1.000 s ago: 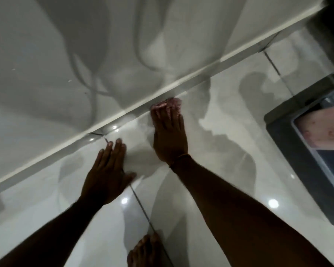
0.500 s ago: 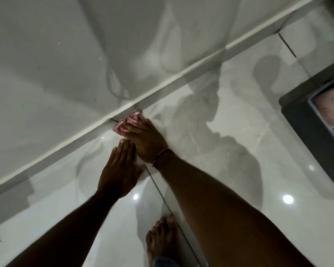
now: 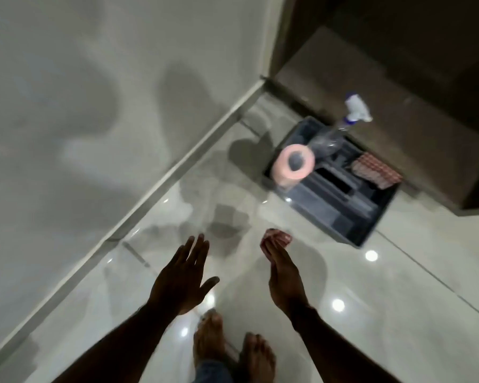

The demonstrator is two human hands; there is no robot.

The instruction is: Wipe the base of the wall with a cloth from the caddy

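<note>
My right hand point(image 3: 284, 275) is raised above the glossy floor and holds a small red-and-white checked cloth point(image 3: 280, 239) at its fingertips. My left hand point(image 3: 181, 277) hovers beside it, fingers spread, holding nothing. The base of the wall point(image 3: 161, 186) runs diagonally from lower left to upper right, well left of both hands. The dark caddy point(image 3: 371, 228) stands on the floor ahead and to the right, with a pink paper roll point(image 3: 293, 164), a clear spray bottle point(image 3: 343, 125) and another checked cloth point(image 3: 376, 171) in it.
A brown cabinet or step point(image 3: 398, 87) stands right behind the caddy at the upper right. My bare feet point(image 3: 233, 352) are on the tiles below my hands. Ceiling lights reflect off the shiny floor point(image 3: 398, 299).
Both hands have lifted off the floor and away from the wall base. The right hand still carries the cloth. The view has swung right, bringing the caddy into sight.
</note>
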